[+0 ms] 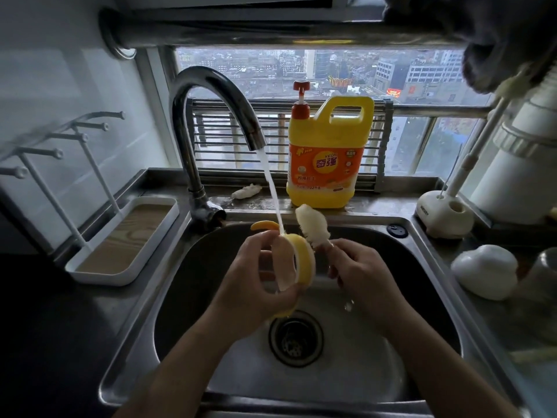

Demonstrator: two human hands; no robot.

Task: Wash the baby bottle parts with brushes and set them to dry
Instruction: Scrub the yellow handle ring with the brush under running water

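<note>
Behind the sink [428, 297], detergent jug [327, 152] (yellow).

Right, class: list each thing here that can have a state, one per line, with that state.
Tap: running.
Yellow bottle collar: held under the stream by left hand.
Bottle brush: held by right hand, beside the collar.
Drying rack: pegs bare.
Detergent jug: upright, pump on.
Sink: drain unplugged.

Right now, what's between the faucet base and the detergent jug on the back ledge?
Head view: a small white brush head lies on the wet ledge between the faucet base and the detergent jug; the water stream passes in front.
</note>
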